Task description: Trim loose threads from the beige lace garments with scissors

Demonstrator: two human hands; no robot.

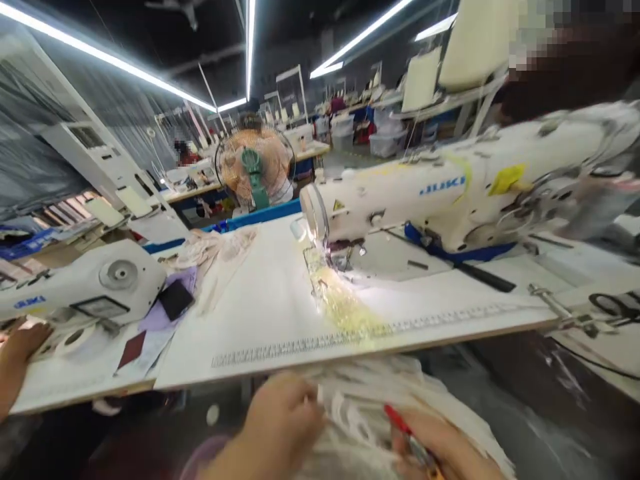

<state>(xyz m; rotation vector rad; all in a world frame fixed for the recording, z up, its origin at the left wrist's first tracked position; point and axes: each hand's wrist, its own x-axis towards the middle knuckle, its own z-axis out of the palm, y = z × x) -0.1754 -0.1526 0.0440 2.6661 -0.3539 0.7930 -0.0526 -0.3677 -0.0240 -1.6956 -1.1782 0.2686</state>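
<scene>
Below the table's front edge, my left hand (287,420) is closed on a strip of the white fabric (360,400), which looks like lace or trim and lies bunched over my lap. My right hand (450,443) is to the right of it, closed around thread snips (407,430) with a red end and a metal part. The snips lie close to the fabric; motion blur hides whether they touch it. Above my hands stands a white JUKI sewing machine (390,200), its needle area lit.
A ruler strip (300,343) runs along the table (250,293) near its front edge. Yellowish clear film (345,307) lies under the needle. To the left are pale cloth (220,250), a second machine (115,280) and another person's hand (27,343). A fan (255,167) stands behind.
</scene>
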